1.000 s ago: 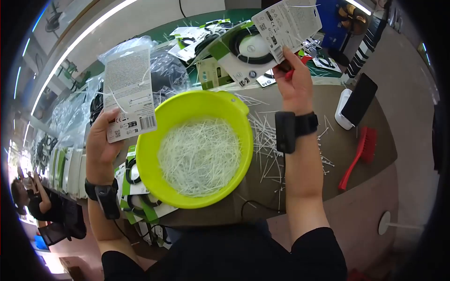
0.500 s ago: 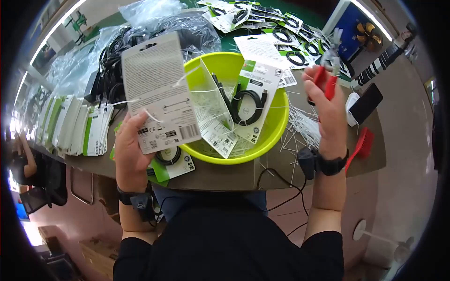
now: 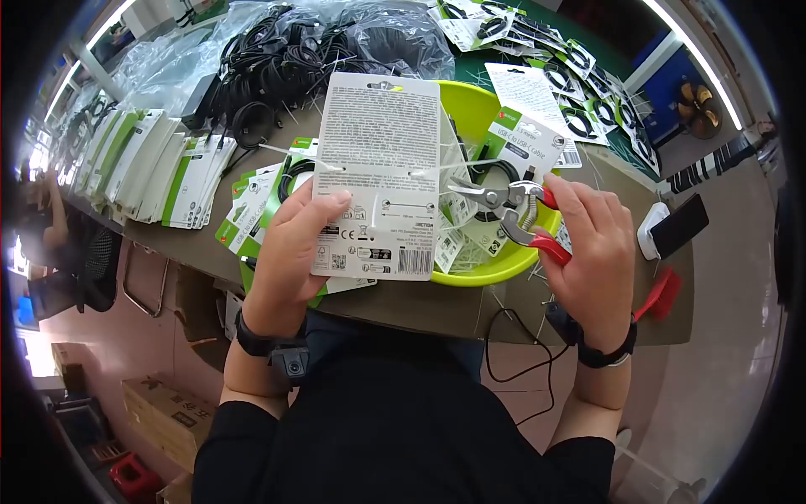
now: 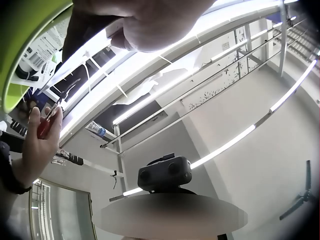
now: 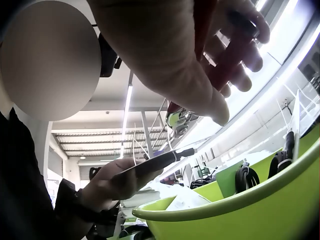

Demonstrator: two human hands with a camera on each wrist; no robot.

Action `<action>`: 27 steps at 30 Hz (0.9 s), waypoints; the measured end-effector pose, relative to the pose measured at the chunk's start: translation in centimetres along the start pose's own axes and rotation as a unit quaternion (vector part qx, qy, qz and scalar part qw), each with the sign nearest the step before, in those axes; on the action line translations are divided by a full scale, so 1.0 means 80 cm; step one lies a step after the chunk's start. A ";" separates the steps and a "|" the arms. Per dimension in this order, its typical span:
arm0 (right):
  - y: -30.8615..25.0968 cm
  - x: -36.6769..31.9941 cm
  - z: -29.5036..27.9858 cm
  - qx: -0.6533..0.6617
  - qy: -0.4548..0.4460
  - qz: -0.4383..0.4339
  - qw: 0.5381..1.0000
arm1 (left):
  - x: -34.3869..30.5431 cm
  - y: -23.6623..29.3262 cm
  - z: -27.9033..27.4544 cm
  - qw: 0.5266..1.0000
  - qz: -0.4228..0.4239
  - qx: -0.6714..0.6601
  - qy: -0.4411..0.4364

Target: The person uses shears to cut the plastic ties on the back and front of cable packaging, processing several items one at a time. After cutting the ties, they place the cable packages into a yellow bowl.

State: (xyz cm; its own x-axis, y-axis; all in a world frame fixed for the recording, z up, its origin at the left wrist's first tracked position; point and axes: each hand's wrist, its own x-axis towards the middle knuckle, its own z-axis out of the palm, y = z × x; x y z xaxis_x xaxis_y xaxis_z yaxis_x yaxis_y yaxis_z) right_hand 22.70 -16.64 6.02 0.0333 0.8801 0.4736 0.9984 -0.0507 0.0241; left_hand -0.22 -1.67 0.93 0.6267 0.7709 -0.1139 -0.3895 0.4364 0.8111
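My left hand (image 3: 290, 248) holds a printed cardboard package (image 3: 378, 202) upright, back face toward me, with the thumb across its lower left. White cable ties pass through the card, and their tails stick out at both sides. In my right hand (image 3: 598, 248) is a pair of red-handled cutters (image 3: 495, 200) with a spring between the handles. Their blades are at the card's right edge, right by a cable tie tail (image 3: 453, 161). Behind the card, a yellow-green basin (image 3: 466, 101) holds white cable ties and packaged USB-C cables (image 3: 525, 143).
Stacked cards (image 3: 126, 160) stand at the left, with bundled black cables (image 3: 285, 59) and plastic bags behind. Packaged cables (image 3: 588, 92) spread over a green surface at the back right. A phone (image 3: 680, 225) and red brush (image 3: 659, 294) lie at the right.
The head view has shifted. Packages that were in my right hand are now in the basin, and that hand has picked up the cutters and brought them to the card, which has moved toward the middle.
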 end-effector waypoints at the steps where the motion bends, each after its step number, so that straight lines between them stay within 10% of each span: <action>1: 0.001 0.002 0.003 0.005 -0.003 0.002 1.000 | -0.001 0.000 0.002 1.000 -0.002 0.005 -0.004; 16: -0.001 0.003 0.007 -0.011 -0.009 -0.020 1.000 | -0.005 -0.006 0.011 0.999 -0.001 0.027 -0.042; 20: 0.009 -0.005 0.012 0.114 -0.113 0.086 0.983 | -0.003 -0.005 0.015 0.998 -0.003 0.036 -0.044; 27: 0.002 0.018 0.002 0.018 0.040 -0.045 0.998 | 0.001 -0.009 0.031 0.992 -0.033 0.086 -0.081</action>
State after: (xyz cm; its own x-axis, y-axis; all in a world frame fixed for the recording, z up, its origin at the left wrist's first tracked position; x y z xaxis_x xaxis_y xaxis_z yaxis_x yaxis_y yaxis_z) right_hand 22.88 -15.32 6.54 -0.0595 0.8400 0.5393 0.9982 0.0452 0.0398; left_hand 1.79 -3.09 1.81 0.7530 0.6521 -0.0878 -0.2310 0.3870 0.8927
